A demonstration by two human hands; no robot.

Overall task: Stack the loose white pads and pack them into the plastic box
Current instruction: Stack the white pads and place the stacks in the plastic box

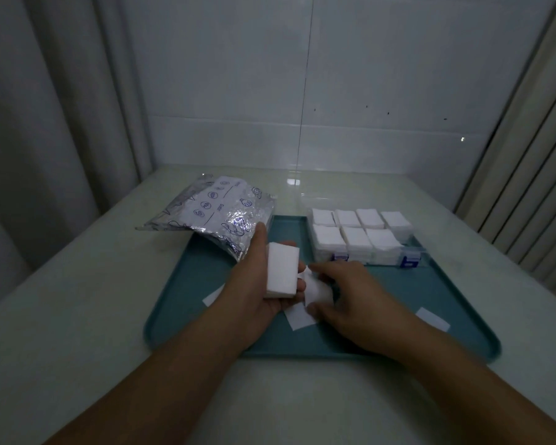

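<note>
While a thick stack of white pads [282, 272] is cupped in the left hand [254, 281] just left of frame centre, with thumb and fingers curled round it, a single pad [315, 289] is pinched by the right hand [350, 297] immediately to its right. In this one head view, three loose pads are seen lying flat on the teal tray [187, 281]: one [299, 317] under the hands, one [214, 296] peeking out left of the left wrist, one [432, 319] at lower right. The plastic box [363, 236], at upper right of the tray, is shown with seven compartments filled and the near-right one [411, 250] apparently unfilled. A foil pouch [212, 216] is propped over the tray's upper left edge.

The pinched pad is bent; if laid down crooked, the stack could be skewed and later jam at the compartment walls. The tall stack is held by a loose cupping only, so layers could be fanned or spilled if tilted. The half-hidden left pad could be overlooked.
</note>
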